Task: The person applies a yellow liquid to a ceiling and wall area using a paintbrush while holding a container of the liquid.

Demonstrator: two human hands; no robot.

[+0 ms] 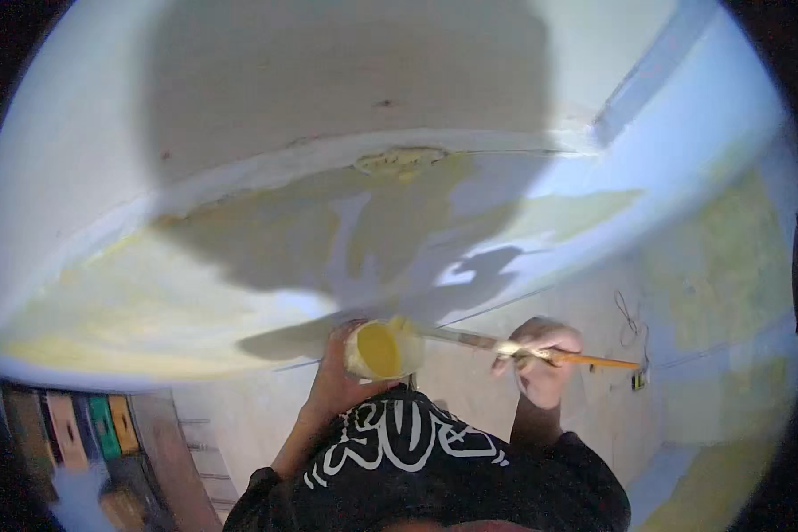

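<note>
My left hand (331,368) is wrapped round a small whitish tub (353,362), tilted so that the yellow paint (379,350) inside shows. In my right hand (547,353) is a long paintbrush (470,339), gripped partway along, its orange handle end sticking out to the right. The brush's bristles are yellow and sit at the tub's far right rim; whether they touch it I cannot tell. Beyond both hands stretches a pale blue wall (585,213) with uneven yellow patches. My shadow falls across it and over the white surface above.
A rough yellowish lump (402,160) breaks the edge between the wall and the white surface (399,71). To the right, a loose cable (628,321) hangs near a small dark box (638,379). Upright coloured panels (102,426) stand at the lower left.
</note>
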